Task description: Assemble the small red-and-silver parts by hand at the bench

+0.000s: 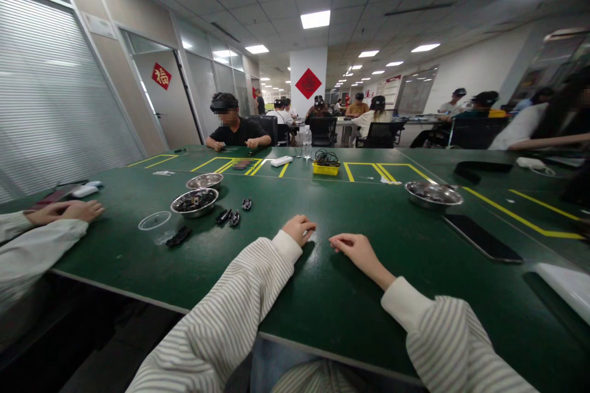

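— Well, are the left hand [299,229] and right hand [353,247] holding anything?
— Both are curled shut, seemingly empty, on the dark green table [369,209]. Small black plastic clips [234,217] lie leftward; the striped sleeve [239,307] might scatter them.

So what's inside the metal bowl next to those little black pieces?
The metal bowl holds a heap of small dark parts, much like the loose black pieces beside it. Its near wall hides the bottom, and the parts are too small to identify.
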Demonstrator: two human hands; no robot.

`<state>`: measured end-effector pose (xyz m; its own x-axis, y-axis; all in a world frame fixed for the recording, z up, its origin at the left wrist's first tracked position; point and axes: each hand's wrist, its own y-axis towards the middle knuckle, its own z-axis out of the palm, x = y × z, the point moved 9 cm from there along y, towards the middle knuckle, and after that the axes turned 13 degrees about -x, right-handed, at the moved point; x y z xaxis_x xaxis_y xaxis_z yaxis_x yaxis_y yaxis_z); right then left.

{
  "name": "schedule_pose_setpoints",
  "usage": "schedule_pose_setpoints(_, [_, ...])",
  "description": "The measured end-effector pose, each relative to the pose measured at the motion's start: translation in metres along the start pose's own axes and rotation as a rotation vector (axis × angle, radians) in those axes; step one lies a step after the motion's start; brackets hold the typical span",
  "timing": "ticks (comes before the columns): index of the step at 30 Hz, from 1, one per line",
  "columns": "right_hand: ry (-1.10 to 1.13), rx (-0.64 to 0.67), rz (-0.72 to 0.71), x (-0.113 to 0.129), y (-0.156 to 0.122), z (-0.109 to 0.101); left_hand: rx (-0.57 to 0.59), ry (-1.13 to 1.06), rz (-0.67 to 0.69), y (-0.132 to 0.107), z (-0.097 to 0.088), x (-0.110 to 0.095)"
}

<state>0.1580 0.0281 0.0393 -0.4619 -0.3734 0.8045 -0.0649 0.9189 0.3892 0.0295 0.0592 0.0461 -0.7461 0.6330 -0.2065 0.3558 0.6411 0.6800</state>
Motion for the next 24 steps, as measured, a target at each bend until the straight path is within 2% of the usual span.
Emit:
schedule_pose_setpoints(6, [-0.022,0.036,-0.015,-0.005,-0.001,0.005,0.080,0.340,-0.345,-0.004,-0.026,0.097])
schedule_pose_setpoints(9, [-0.023,0.050,-0.013,-0.005,-0.001,0.007,0.129,0.445,-0.467,-0.013,-0.036,0.126])
schedule_pose_setpoints(12, [-0.024,0.066,-0.007,-0.003,-0.001,0.008,0.161,0.483,-0.518,-0.018,-0.039,0.134])
schedule_pose_setpoints(24, [-0.045,0.077,-0.013,-0.003,-0.001,0.009,0.246,0.606,-0.498,-0.015,-0.040,0.114])
